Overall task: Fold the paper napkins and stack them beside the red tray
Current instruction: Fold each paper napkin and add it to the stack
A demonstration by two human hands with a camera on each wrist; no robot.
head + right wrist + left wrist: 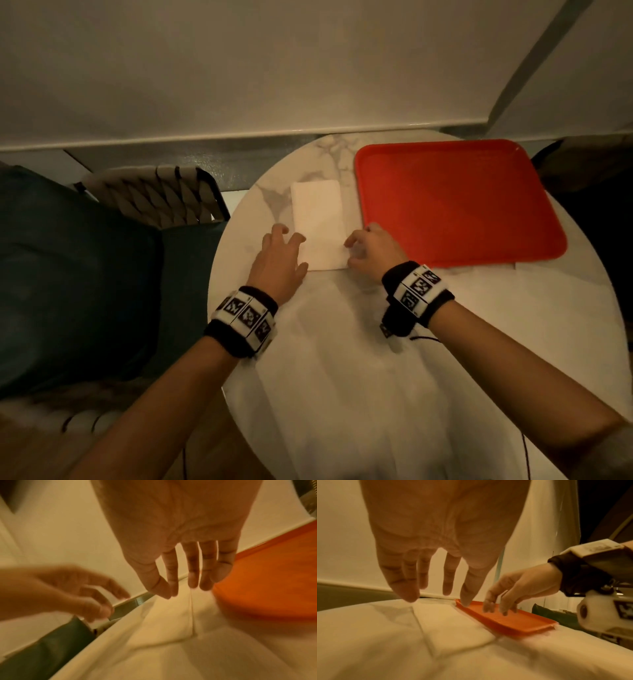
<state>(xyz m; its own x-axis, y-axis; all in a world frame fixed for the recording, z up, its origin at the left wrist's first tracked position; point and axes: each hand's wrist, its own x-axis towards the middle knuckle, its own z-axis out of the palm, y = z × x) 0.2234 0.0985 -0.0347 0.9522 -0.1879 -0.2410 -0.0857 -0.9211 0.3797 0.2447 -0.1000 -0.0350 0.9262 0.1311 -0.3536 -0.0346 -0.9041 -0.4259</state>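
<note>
1. The folded napkin lies flat on the table, just left of the red tray, its long axis running straight away from the person.
2. The left hand hovers at the napkin's near left corner, fingers spread and relaxed, gripping nothing.
3. The right hand sits at the near right edge, fingers loosely bent; whether they touch paper cannot be told.
4. Both hands flank the near end about equally, so the napkin extends beyond the fingertips of each.

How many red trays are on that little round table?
1. The red tray lies on the far right part of the marble table, just right of the folded napkin, whose near corners sit between both hands. Nothing suggests another is hidden.
</note>
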